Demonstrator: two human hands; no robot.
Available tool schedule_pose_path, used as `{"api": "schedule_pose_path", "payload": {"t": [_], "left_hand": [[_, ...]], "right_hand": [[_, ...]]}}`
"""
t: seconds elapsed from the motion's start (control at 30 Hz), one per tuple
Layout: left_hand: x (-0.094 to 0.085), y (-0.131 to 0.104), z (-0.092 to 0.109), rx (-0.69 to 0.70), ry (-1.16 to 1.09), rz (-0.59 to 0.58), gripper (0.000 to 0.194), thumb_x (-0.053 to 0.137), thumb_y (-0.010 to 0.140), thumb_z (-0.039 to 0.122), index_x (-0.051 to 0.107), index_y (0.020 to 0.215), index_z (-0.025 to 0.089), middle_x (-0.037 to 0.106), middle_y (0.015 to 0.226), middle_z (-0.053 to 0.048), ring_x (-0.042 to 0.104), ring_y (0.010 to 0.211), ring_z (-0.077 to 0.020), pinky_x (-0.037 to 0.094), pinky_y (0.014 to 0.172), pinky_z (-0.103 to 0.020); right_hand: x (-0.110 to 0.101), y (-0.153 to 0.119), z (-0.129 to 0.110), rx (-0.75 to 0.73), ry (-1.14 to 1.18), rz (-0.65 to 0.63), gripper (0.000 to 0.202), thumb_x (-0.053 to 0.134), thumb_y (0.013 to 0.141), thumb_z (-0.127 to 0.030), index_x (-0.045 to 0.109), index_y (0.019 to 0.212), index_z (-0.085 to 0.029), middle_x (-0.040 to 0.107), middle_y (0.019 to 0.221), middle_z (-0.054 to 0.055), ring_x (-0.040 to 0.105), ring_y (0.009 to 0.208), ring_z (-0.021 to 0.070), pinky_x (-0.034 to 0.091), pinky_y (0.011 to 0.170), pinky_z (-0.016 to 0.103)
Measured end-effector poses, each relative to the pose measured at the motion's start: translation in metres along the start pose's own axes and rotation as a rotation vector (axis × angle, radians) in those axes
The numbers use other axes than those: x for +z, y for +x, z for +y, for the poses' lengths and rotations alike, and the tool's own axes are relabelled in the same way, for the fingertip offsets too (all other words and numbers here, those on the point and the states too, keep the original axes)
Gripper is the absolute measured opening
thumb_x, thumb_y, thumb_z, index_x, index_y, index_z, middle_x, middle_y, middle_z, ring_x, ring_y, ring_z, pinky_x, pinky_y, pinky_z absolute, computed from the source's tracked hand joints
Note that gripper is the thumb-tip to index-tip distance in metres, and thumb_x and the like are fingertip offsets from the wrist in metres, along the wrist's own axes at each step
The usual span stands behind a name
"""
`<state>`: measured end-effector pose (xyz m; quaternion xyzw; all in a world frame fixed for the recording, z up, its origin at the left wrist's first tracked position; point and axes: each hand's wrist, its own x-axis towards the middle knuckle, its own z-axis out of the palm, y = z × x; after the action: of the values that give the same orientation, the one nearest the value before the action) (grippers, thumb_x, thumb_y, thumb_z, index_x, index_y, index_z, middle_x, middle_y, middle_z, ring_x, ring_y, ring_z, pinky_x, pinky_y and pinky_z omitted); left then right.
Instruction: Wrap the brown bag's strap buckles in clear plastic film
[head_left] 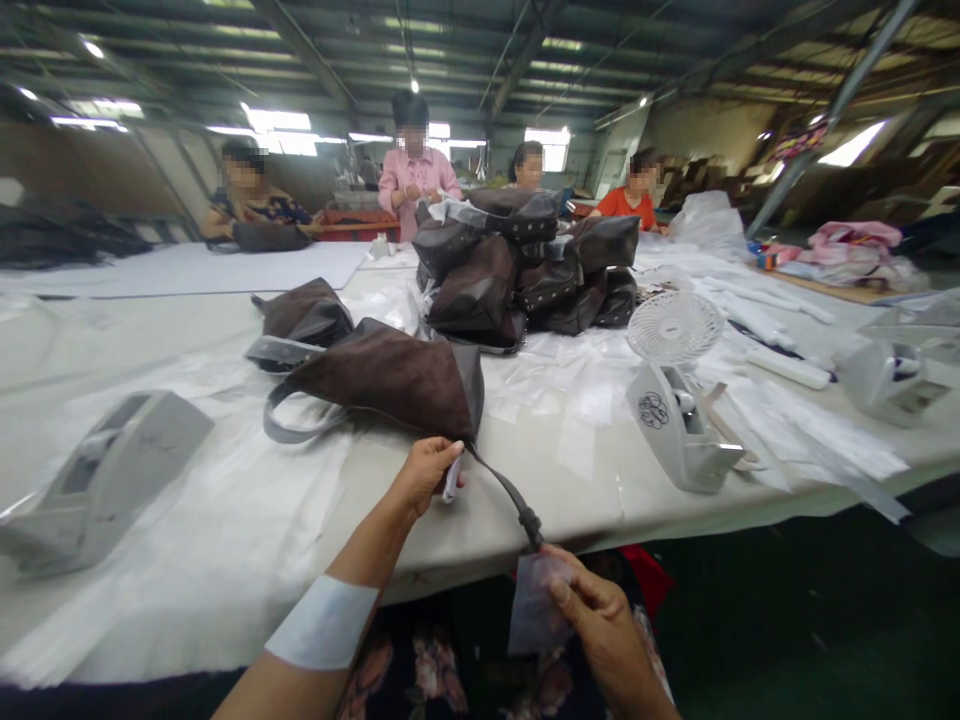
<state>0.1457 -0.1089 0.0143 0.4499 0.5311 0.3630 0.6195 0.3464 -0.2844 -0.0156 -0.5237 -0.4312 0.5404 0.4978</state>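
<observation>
Clear plastic film (534, 600) is pinched by the right hand (600, 630) under the strap (502, 490) of the brown bag (397, 380); left hand (427, 475) fingers grip that strap. Film could tear if tugged.

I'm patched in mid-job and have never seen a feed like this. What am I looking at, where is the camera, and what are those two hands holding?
The single view comes from a camera on a person's head, looking forward and down. No machine: two bare hands. The left hand pinches the strap where it leaves a brown bag lying on the white table. The right hand holds the strap's end and a small clear plastic piece. Nearby: tape dispensers, a small fan, a pile of dark bags. Other people sit along the far side.
</observation>
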Motion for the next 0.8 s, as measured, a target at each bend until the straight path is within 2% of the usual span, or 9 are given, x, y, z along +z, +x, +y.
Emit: {"api": "schedule_pose_path", "payload": {"t": [0.1, 0.17, 0.2, 0.27, 0.33, 0.4, 0.53, 0.7, 0.8], "left_hand": [[-0.018, -0.011, -0.002, 0.146, 0.309, 0.172, 0.025, 0.066, 0.062, 0.037, 0.058, 0.076, 0.017, 0.061, 0.059, -0.001, 0.060, 0.055, -0.0165, 0.042, 0.044, -0.023], [-0.020, -0.028, -0.006, 0.269, 0.451, 0.287, 0.025, 0.062, 0.066, 0.036, 0.062, 0.083, 0.017, 0.065, 0.068, -0.004, 0.063, 0.066, -0.0181, 0.045, 0.050, -0.023], [-0.016, -0.039, -0.009, 0.270, 0.473, 0.282, 0.025, 0.059, 0.070, 0.039, 0.062, 0.084, 0.018, 0.066, 0.069, -0.004, 0.064, 0.068, -0.0183, 0.044, 0.050, -0.023], [0.002, -0.061, -0.020, 0.156, 0.457, 0.137, 0.032, 0.050, 0.077, 0.047, 0.062, 0.078, 0.017, 0.066, 0.066, -0.004, 0.063, 0.059, -0.0174, 0.041, 0.044, -0.022], [0.028, -0.080, -0.035, 0.015, 0.426, -0.048, 0.042, 0.045, 0.078, 0.054, 0.061, 0.070, 0.015, 0.065, 0.063, -0.005, 0.060, 0.047, -0.0156, 0.036, 0.038, -0.021], [0.054, -0.092, -0.048, -0.076, 0.394, -0.139, 0.049, 0.044, 0.077, 0.059, 0.061, 0.069, 0.014, 0.065, 0.062, -0.006, 0.058, 0.041, -0.0150, 0.032, 0.035, -0.021], [0.082, -0.096, -0.059, -0.061, 0.391, -0.093, 0.053, 0.043, 0.076, 0.064, 0.059, 0.060, 0.016, 0.065, 0.057, -0.006, 0.055, 0.037, -0.0144, 0.031, 0.036, -0.023], [0.086, -0.093, -0.057, 0.120, 0.496, 0.010, 0.052, 0.051, 0.073, 0.062, 0.051, 0.045, 0.018, 0.048, 0.037, 0.000, 0.052, 0.039, -0.0149, 0.027, 0.042, -0.023], [0.089, -0.089, -0.065, 0.074, 0.467, 0.041, 0.050, 0.054, 0.071, 0.060, 0.055, 0.047, 0.017, 0.051, 0.040, -0.001, 0.053, 0.043, -0.0157, 0.027, 0.044, -0.023]], "right_hand": [[-0.008, -0.004, 0.005, -0.003, -0.044, -0.002, 0.031, 0.060, 0.078, -0.045, 0.071, 0.077, -0.017, 0.063, 0.094, 0.008, 0.057, 0.085, 0.0222, 0.047, 0.076, 0.031], [-0.011, -0.010, 0.011, 0.009, -0.063, -0.014, 0.030, 0.059, 0.079, -0.045, 0.069, 0.074, -0.017, 0.060, 0.078, 0.005, 0.054, 0.072, 0.0174, 0.046, 0.064, 0.027], [-0.011, -0.013, 0.014, 0.022, -0.066, -0.015, 0.030, 0.059, 0.079, -0.044, 0.068, 0.072, -0.017, 0.057, 0.074, 0.003, 0.052, 0.067, 0.0154, 0.044, 0.059, 0.025], [-0.010, -0.018, 0.017, 0.035, -0.073, -0.020, 0.031, 0.060, 0.080, -0.044, 0.066, 0.068, -0.016, 0.054, 0.069, 0.002, 0.048, 0.062, 0.0128, 0.040, 0.054, 0.023], [-0.008, -0.022, 0.018, 0.016, -0.097, -0.038, 0.031, 0.060, 0.080, -0.043, 0.065, 0.066, -0.015, 0.053, 0.068, 0.002, 0.048, 0.061, 0.0125, 0.040, 0.055, 0.023], [-0.006, -0.023, 0.016, -0.026, -0.127, -0.053, 0.028, 0.060, 0.080, -0.041, 0.065, 0.068, -0.016, 0.055, 0.069, 0.002, 0.050, 0.064, 0.0138, 0.041, 0.059, 0.025], [-0.011, -0.026, 0.014, -0.073, -0.157, -0.023, 0.024, 0.061, 0.080, -0.039, 0.066, 0.069, -0.017, 0.058, 0.075, 0.004, 0.055, 0.071, 0.0170, 0.044, 0.063, 0.027], [-0.021, -0.031, 0.016, -0.059, -0.166, 0.022, 0.023, 0.060, 0.081, -0.037, 0.065, 0.069, -0.018, 0.058, 0.078, 0.005, 0.056, 0.074, 0.0178, 0.045, 0.067, 0.028], [-0.023, -0.034, 0.017, -0.075, -0.200, 0.018, 0.021, 0.060, 0.082, -0.034, 0.064, 0.069, -0.018, 0.058, 0.079, 0.004, 0.056, 0.076, 0.0179, 0.043, 0.069, 0.028]]}}
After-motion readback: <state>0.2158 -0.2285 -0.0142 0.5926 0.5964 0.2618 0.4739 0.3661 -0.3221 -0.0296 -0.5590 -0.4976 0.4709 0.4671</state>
